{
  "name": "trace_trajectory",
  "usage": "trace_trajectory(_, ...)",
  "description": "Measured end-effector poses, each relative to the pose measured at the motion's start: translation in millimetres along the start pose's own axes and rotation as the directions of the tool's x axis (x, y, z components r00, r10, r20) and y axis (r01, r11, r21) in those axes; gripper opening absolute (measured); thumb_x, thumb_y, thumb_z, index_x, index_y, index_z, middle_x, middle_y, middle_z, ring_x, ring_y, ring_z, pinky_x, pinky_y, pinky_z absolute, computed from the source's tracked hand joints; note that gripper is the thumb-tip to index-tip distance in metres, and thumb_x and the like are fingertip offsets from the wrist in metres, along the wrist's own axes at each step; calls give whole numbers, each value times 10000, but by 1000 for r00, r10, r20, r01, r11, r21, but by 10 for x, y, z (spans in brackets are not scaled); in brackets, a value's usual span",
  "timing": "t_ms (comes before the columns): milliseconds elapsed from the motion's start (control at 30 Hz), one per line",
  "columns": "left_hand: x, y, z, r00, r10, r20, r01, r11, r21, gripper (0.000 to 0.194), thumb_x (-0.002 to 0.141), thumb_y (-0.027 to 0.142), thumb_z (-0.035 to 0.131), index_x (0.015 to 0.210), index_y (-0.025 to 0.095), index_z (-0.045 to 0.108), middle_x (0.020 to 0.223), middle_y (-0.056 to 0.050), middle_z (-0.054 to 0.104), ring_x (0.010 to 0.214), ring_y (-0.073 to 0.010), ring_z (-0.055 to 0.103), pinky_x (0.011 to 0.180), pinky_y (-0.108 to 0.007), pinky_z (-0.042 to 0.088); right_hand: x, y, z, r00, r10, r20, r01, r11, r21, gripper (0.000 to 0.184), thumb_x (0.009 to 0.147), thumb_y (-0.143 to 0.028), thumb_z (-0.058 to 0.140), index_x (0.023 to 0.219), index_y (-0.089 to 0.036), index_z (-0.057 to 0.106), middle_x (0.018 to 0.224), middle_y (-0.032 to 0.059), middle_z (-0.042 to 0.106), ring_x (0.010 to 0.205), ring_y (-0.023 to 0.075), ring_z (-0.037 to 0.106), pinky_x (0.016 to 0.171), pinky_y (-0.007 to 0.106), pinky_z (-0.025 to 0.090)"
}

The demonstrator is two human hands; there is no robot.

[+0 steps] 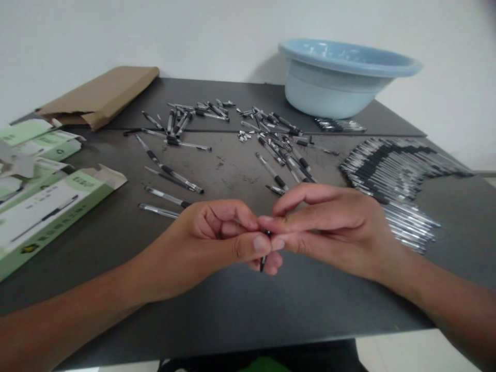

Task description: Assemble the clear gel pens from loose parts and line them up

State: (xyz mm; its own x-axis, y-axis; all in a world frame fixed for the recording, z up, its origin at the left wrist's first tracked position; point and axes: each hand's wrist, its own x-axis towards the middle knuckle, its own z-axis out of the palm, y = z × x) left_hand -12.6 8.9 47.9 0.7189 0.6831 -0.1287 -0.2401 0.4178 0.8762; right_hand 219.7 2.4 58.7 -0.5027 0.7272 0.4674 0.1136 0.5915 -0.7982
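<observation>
Both hands meet over the near middle of the table. My left hand (217,232) is closed, its thumb and fingers pinching a pen (263,264). Only a short black piece of that pen shows below my left thumb; the rest is hidden by the fingers. With thumb and forefinger pressed together at the pen's upper part, my right hand (333,222) touches the left fingertips. Left of the hands lie several loose clear-barrelled pens (166,196) with black grips. Beyond the right hand is a pile of loose pens and pen parts (277,134).
At right, many pens (387,165) lie side by side in a curved row. A light blue basin (329,93) stands at the back right. Green-and-white pen boxes (58,206) and a brown paper bag (101,95) are on the left. Small silvery parts (244,136) lie mid-table.
</observation>
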Motion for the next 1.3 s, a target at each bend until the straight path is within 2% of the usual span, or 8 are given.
trace_trajectory(167, 42, -25, -16, 999, 47, -21, -46, 998, 40, 111, 960, 224, 799, 864, 173, 776, 909, -49, 864, 852, -141, 819, 749, -171, 612, 11, 50, 45, 992, -16, -122, 16, 1000, -4, 429, 848, -175, 857, 1233, -351, 787, 952, 9, 819, 779, 127, 774, 705, 224, 664)
trace_trajectory(467, 12, -4, -2, 999, 25, 21, -25, 1000, 13, 78, 983, 178, 770, 912, 149, 757, 903, -48, 858, 839, -117, 806, 756, -163, 599, -2, 37, 11, 994, -104, -20, 101, 991, -92, 358, 892, -147, 809, 1232, -261, 804, 1034, 60, 802, 870, 131, 773, 772, 226, 655)
trace_trajectory(667, 25, -23, -32, 999, 38, 31, -38, 999, 9, 108, 983, 233, 781, 917, 151, 755, 911, -38, 860, 847, -108, 805, 759, -151, 597, -4, 59, 30, 993, -93, -75, 85, 991, -105, 312, 886, -133, 813, 1184, -224, 823, 995, 66, 800, 848, 128, 763, 738, 220, 639)
trace_trajectory(933, -15, 30, 3, 998, 24, 55, -24, 1000, -2, 126, 964, 225, 802, 894, 147, 733, 879, -27, 855, 817, -96, 791, 745, -162, 580, -2, 46, 16, 989, -144, -20, 143, 987, -71, 280, 882, -113, 815, 1156, -169, 827, 969, 74, 790, 901, 147, 743, 814, 279, 617)
trace_trajectory(1133, -2, 84, -27, 998, 26, 53, -28, 998, 47, 116, 960, 254, 809, 926, 157, 753, 890, -17, 852, 823, -94, 786, 745, -164, 571, -4, 88, 29, 987, -161, -15, 161, 987, -21, 361, 895, -127, 805, 1238, -238, 802, 952, 59, 796, 895, 163, 747, 797, 307, 616)
trace_trajectory(1167, 5, 93, -35, 998, 43, 46, -46, 997, 66, 113, 970, 268, 797, 958, 161, 763, 903, -16, 852, 835, -94, 784, 760, -167, 572, 3, 95, -1, 992, -123, -42, 122, 992, -16, 395, 900, -154, 808, 1276, -272, 783, 949, 43, 807, 855, 153, 747, 759, 290, 612)
trace_trajectory(1233, 18, 91, -52, 997, 72, 28, -75, 992, 104, 142, 990, 313, 772, 1020, 174, 772, 947, -22, 852, 874, -105, 787, 793, -184, 574, 26, 114, -117, 977, 3, -214, -14, 999, -50, 393, 927, -252, 794, 1307, -344, 759, 914, 3, 821, 750, 134, 728, 669, 261, 588)
trace_trajectory(1300, 33, 59, -69, 997, 73, 12, -74, 988, 138, 183, 1002, 355, 752, 1064, 184, 772, 1013, -42, 853, 931, -125, 791, 822, -203, 571, 59, 150, -295, 871, 109, -479, -196, 971, -137, 297, 961, -367, 750, 1256, -364, 784, 875, -10, 824, 685, 136, 699, 622, 263, 557)
